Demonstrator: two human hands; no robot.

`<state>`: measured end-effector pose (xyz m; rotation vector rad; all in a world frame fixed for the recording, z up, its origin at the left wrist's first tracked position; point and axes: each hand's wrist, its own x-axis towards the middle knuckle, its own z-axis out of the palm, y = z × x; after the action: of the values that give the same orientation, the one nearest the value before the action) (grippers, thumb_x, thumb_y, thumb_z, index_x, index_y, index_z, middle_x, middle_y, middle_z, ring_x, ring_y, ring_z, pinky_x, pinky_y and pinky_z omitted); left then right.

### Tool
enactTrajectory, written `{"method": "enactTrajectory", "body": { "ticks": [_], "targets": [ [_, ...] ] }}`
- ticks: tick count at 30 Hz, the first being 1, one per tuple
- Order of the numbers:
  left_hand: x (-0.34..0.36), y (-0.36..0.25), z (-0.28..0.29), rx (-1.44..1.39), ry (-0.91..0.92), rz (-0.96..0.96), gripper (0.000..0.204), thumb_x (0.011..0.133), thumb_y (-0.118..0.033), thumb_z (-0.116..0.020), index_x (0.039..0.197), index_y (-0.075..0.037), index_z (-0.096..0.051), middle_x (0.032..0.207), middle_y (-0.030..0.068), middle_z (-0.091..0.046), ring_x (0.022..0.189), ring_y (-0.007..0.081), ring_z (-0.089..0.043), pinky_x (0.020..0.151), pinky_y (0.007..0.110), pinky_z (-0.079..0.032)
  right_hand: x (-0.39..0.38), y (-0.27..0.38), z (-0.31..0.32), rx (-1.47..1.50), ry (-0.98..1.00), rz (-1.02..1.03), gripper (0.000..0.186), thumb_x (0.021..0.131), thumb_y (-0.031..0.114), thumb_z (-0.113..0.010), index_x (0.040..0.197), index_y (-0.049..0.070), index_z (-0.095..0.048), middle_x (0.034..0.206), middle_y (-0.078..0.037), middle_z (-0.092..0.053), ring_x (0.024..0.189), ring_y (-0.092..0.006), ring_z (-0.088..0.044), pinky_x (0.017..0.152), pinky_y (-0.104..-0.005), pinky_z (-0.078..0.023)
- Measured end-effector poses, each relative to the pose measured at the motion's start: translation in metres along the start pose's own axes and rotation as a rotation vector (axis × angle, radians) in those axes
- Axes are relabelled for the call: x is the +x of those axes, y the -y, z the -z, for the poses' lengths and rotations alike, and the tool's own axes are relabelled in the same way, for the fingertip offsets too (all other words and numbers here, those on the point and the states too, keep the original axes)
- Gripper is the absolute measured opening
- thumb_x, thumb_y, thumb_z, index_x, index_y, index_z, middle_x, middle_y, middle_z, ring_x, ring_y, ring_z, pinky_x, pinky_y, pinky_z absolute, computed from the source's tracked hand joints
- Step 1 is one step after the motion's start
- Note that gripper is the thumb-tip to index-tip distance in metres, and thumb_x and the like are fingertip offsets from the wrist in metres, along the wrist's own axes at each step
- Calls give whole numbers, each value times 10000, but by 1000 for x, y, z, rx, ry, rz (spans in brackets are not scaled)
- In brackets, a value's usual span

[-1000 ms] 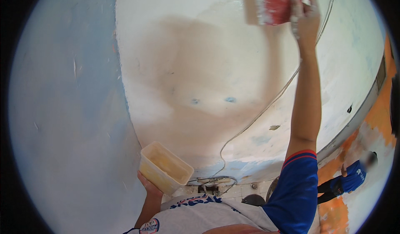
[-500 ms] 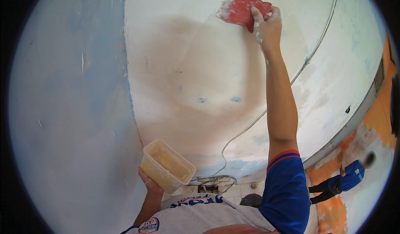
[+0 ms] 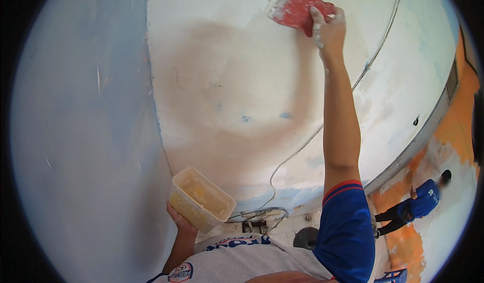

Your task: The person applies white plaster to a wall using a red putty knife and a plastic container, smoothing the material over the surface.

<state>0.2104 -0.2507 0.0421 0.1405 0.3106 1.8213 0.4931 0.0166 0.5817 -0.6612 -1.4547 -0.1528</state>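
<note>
My right hand [image 3: 328, 33], smeared with white, grips a red flat spreader [image 3: 295, 10] high on the white wall [image 3: 242, 76]; white material coats much of the spreader. Low on the left, my left hand [image 3: 181, 218] is wrapped round the end of a translucent rectangular tub [image 3: 189, 207] with pale yellowish, paste-like contents at its bottom and smears inside. The wall carries small blue patches and a soft shadow below the spreader.
A pale blue wall [image 3: 80, 131] meets the white one at left. A cable [image 3: 388, 25] runs down to a tiled floor with a dark round container [image 3: 305, 237]. At right, another person [image 3: 423, 197] in blue stands by an orange, patchy wall [image 3: 454, 131].
My right hand and the spreader have swept left from the upper right, then shifted slightly back right. The tub stays low at left. The other person has moved only slightly in the picture.
</note>
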Motion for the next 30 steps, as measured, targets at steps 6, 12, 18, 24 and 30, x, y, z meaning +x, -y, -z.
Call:
{"method": "enactTrajectory", "body": {
  "ticks": [6, 12, 18, 24, 30],
  "targets": [
    [3, -11, 2, 9, 21, -3, 791, 991, -748, -325, 1519, -175, -459, 1497, 76, -524, 1350, 314, -517, 1126, 499, -443, -12, 28, 18, 541, 42, -127, 345, 956, 141, -748, 1174, -28, -541, 916, -134, -710, 694, -138, -656, 574, -298, -513],
    [3, -21, 6, 2, 6, 13, 766, 1001, -734, -312, 1501, -178, -474, 1481, 76, -533, 1335, 309, -526, 1110, 490, -456, -17, 14, -21, 168, -74, -104, 337, 940, 143, -755, 1163, -29, -570, 927, -131, -700, 779, -180, -659, 717, -314, -535],
    [-1, -31, 4, 28, 4, -53, 784, 994, -741, -319, 1517, -174, -459, 1506, 83, -512, 1363, 315, -504, 1128, 499, -436, -5, 18, 30, 473, -252, -138, 381, 964, 137, -736, 1254, -16, -544, 993, -127, -732, 881, -172, -702, 721, -296, -541],
    [-1, -37, 16, -14, 20, -22, 806, 985, -752, -330, 1535, -174, -441, 1520, 85, -500, 1375, 328, -491, 1135, 526, -423, 2, 58, 11, 408, 156, -11, 372, 993, 143, -713, 1285, 5, -529, 1000, -129, -747, 779, -144, -697, 615, -274, -546],
    [-1, -26, 20, 6, -8, -7, 818, 983, -759, -327, 1545, -173, -429, 1523, 94, -496, 1379, 339, -487, 1131, 530, -428, 57, 40, -2, 295, 191, 152, 204, 1022, 49, -627, 1208, 17, -551, 914, -91, -724, 754, -144, -693, 615, -310, -578]
  ]
}}
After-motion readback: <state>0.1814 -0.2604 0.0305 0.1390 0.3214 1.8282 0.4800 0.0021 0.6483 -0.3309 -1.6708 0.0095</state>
